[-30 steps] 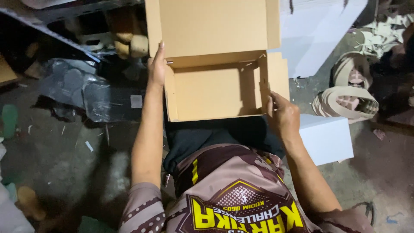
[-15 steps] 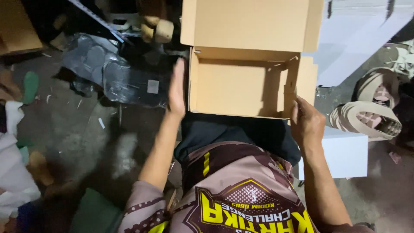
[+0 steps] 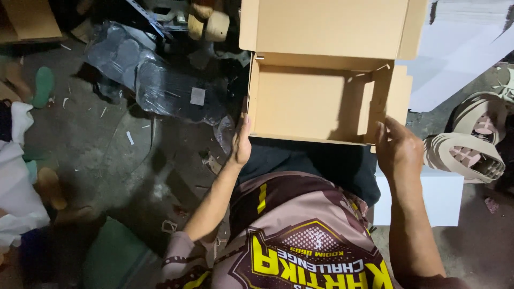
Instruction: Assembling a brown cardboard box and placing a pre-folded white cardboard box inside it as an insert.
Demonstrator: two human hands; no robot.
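An open brown cardboard box rests on my lap, its lid flap standing up at the far side and nothing visible inside. My left hand presses flat against the box's left wall near the front corner. My right hand is at the box's right front corner, fingertips touching the folded side flap.
A white block sits under my right forearm. Rolls of tan tape lie at the right. Crumpled clear plastic wrap lies on the dirty concrete floor at left. White sheets are stacked at the upper right. A green item is at the lower left.
The view has shifted left and downward, so the box now sits further right in frame. Both hands stay on the box sides; my right hand has slid toward the front corner.
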